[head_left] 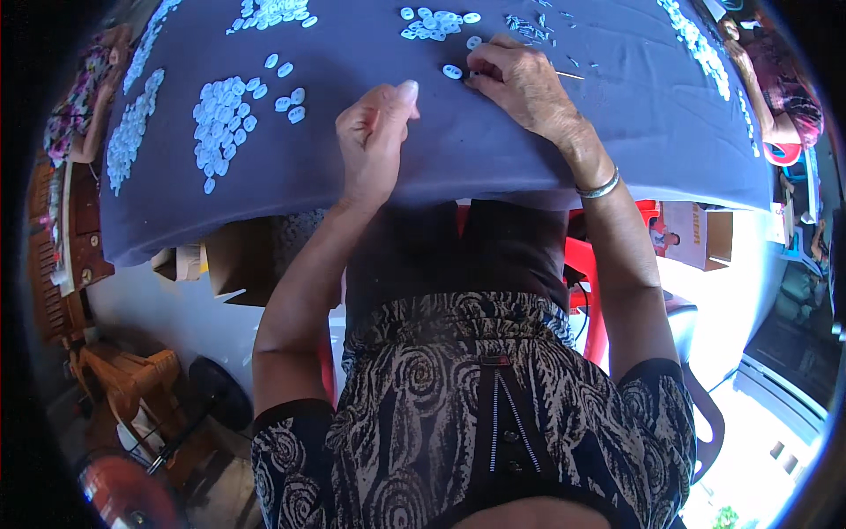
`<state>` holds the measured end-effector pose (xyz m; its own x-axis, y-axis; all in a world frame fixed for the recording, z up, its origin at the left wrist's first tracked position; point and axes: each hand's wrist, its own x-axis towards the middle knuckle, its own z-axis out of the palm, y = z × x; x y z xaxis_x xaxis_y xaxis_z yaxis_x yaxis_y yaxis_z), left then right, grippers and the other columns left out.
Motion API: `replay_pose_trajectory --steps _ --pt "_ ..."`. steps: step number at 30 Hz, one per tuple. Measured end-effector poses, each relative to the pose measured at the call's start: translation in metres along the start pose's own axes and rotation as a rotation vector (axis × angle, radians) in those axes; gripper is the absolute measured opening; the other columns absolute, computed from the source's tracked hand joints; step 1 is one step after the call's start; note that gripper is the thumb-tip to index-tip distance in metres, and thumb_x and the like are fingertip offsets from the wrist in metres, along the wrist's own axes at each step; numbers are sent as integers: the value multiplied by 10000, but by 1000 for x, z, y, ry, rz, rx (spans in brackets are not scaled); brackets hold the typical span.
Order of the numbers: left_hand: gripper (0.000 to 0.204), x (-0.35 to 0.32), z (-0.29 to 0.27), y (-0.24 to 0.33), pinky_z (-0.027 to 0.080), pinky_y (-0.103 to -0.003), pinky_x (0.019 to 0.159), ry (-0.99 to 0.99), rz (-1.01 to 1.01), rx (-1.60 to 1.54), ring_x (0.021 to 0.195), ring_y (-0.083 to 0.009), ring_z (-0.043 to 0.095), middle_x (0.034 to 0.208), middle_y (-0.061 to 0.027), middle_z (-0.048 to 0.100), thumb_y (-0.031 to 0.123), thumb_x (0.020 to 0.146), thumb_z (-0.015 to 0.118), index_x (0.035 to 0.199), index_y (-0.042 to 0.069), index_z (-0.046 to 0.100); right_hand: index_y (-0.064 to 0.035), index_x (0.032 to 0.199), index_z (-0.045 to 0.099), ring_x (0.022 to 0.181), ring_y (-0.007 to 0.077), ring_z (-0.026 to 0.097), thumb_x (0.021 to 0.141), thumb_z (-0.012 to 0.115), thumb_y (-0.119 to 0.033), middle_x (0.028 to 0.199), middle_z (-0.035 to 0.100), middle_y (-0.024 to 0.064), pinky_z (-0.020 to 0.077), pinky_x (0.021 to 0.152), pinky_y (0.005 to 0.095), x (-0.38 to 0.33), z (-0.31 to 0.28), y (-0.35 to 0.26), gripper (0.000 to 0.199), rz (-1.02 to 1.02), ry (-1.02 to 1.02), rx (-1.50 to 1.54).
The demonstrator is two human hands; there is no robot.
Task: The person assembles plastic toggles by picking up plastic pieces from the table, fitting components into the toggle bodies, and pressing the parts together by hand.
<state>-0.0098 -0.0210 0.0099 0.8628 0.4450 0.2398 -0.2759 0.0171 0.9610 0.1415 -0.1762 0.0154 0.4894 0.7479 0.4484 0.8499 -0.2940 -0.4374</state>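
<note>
My left hand [377, 132] hangs above the dark cloth, fingers curled in and thumb pressed against the index finger; whatever it may hold is hidden. Farther right, my right hand [524, 84] is low over the cloth with thumb and forefinger pinched together, on something too small to name. Just left of that pinch lies a white oval piece with dark marks [452, 71]. Another oval piece [474, 42] sits beyond the fingers. A thin pale stick [570, 76] pokes out at the right of the hand; I cannot tell whether the hand grips it.
Similar white pieces form a heap [222, 119] at the left and a smaller one [432, 25] at the far middle. Small dark slivers [529, 28] lie beside that one. Other people sit at the table's left and right sides. Cardboard boxes [251, 256] stand below the tabletop [423, 163].
</note>
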Motion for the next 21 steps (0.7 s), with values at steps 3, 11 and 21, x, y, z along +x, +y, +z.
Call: replay_pose_trajectory --steps 3,11,21 --pt "214 0 3 0 259 -182 444 8 -13 37 508 -22 366 614 47 464 189 933 569 806 20 604 -16 913 615 689 163 605 791 688 -64 767 605 74 497 658 299 0 -5 -5 150 165 -53 87" --pt "229 1 4 -11 391 -190 551 -56 172 70 669 -39 474 861 -5 548 15 890 594 1116 46 566 -26 912 655 701 38 497 856 664 -117 734 570 -39 431 651 207 1 -4 -25 107 315 -82 632" --pt "287 2 4 -12 486 -214 601 -56 107 155 798 -76 577 937 -39 598 14 881 605 1160 44 545 -22 967 679 791 58 528 868 674 -164 842 616 -21 444 748 214 0 0 -35 173 364 -48 738"
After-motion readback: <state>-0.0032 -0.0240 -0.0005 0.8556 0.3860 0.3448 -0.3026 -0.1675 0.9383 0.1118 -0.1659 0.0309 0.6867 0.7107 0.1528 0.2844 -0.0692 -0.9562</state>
